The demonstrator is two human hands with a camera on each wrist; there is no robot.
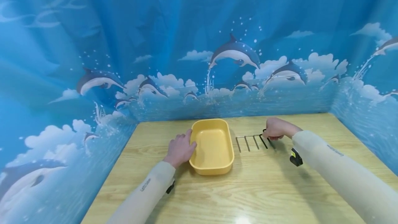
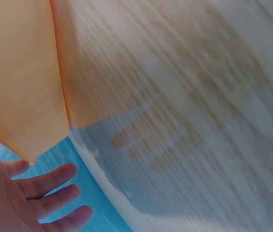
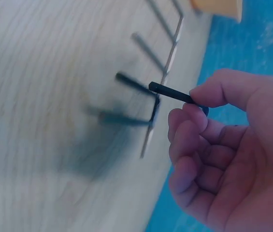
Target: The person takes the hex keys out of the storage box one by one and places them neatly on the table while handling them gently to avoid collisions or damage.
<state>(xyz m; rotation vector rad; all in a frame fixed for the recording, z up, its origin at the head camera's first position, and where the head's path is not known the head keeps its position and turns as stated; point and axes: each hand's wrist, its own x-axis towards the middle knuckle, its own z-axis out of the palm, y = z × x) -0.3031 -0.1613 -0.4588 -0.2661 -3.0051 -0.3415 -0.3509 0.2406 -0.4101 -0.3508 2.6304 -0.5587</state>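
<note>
My right hand [image 1: 276, 128] pinches a black hex key [image 3: 172, 93] between thumb and fingertips, just above the table. Its straight shaft sticks out from the fingertips, and a bend shows by the thumb. Below it, several L-shaped hex keys [image 1: 247, 143] lie in a row, some metallic and some black. My left hand [image 1: 181, 149] is at the left rim of a yellow rectangular tub [image 1: 212, 171]. In the left wrist view its fingers [image 2: 54, 200] are extended, one touching the tub's corner; its thumb is hidden there. Nothing is seen inside the tub.
The wood-grain table [image 1: 224, 196] carries the tub and the hex keys, which lie right of the tub. A blue curtain [image 1: 174, 110] printed with dolphins stands along the back and both sides. A black wrist device [image 1: 296, 157] hangs under the right sleeve.
</note>
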